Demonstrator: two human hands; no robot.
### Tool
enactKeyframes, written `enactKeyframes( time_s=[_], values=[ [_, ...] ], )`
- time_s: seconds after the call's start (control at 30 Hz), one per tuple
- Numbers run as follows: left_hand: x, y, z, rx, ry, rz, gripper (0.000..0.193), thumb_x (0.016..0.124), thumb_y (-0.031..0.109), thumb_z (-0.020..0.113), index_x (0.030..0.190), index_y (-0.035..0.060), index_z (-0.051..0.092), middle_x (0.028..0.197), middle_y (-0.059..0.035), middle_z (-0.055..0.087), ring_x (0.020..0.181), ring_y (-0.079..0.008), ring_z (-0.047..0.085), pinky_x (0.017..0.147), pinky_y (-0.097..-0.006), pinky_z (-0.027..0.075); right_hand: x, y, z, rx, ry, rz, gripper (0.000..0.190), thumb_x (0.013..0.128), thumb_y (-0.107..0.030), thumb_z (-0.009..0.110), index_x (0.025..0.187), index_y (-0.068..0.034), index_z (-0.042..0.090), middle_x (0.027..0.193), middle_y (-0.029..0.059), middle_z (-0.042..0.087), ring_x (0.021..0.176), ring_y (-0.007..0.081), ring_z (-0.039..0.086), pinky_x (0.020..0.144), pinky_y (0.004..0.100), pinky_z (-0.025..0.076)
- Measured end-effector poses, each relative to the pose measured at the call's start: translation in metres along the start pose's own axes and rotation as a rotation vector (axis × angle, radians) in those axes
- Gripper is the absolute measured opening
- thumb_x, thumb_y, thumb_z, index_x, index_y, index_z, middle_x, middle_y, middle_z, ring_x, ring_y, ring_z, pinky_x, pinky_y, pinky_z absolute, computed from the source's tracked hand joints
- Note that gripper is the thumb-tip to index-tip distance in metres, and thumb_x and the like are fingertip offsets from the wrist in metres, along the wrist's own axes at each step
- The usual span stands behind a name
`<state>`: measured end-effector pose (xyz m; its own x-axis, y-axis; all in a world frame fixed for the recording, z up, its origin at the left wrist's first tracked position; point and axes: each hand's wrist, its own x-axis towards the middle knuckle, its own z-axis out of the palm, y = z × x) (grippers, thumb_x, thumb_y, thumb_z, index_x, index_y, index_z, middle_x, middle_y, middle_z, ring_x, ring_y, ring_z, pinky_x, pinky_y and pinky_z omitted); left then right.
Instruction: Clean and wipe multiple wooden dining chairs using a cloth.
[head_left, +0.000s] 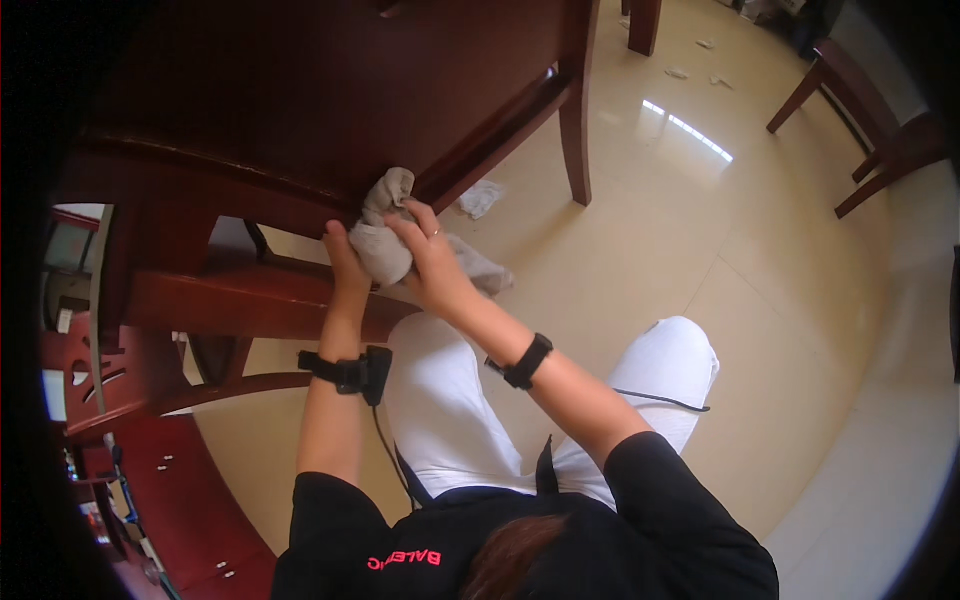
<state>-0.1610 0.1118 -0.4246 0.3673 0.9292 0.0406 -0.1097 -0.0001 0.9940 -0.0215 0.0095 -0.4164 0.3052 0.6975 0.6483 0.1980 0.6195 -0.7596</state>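
Observation:
A greyish-beige cloth (382, 251) is bunched up between my two hands, against the lower edge of a dark red wooden panel (315, 97). My right hand (429, 259), with a ring on one finger, grips the cloth from the right. On the other side my left hand (349, 259) holds it with the thumb pointing up, its other fingers hidden behind the fabric. More greyish cloth (484, 268) shows beyond my right wrist; whether it is the same piece I cannot tell. A wooden crossbeam (240, 300) runs just left of my left hand.
A crumpled white piece (480, 199) lies on the glossy tile floor (675, 247) near the furniture leg (576, 150). Small scraps (676, 73) are scattered farther off. Wooden seats (855, 97) stand at the right, a red cabinet (187, 502) at lower left. A cable (390, 450) hangs from my left wrist strap.

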Motion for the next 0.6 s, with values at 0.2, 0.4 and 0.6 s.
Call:
enactKeyframes(
  time_s=[0.2,0.4,0.6],
  values=[
    [-0.004,0.012,0.027,0.249,0.292,0.342,0.077,0.086,0.063,0.02,0.132,0.0014,0.025,0.132,-0.0124,0.033,0.119,-0.0271,0.036,0.1,-0.0369,0.027,-0.016,0.042,0.0,-0.451,-0.074,-0.154,0.037,0.061,0.008,0.053,0.096,-0.005,0.051,0.115,0.0217,0.046,0.098,0.0395,0.049,0.077,0.0402,0.044],
    [0.005,0.014,0.03,0.341,0.632,0.55,0.07,0.092,0.05,0.016,0.127,-0.0096,0.028,0.13,-0.02,0.033,0.117,-0.0291,0.036,0.099,-0.0363,0.028,-0.042,0.041,-0.064,-0.382,-0.058,0.22,0.041,0.058,0.008,0.053,0.097,-0.004,0.048,0.103,0.0192,0.05,0.093,0.0379,0.049,0.078,0.0396,0.042],
    [-0.008,0.026,0.031,0.472,0.746,0.407,0.063,0.094,0.041,0.015,0.124,-0.0134,0.029,0.131,-0.025,0.031,0.118,-0.0299,0.035,0.1,-0.0352,0.024,-0.016,0.051,-0.184,-0.401,0.494,0.444,0.041,0.066,-0.005,0.058,0.104,0.002,0.044,0.098,0.0205,0.052,0.094,0.0348,0.05,0.084,0.0377,0.039]
  ],
)
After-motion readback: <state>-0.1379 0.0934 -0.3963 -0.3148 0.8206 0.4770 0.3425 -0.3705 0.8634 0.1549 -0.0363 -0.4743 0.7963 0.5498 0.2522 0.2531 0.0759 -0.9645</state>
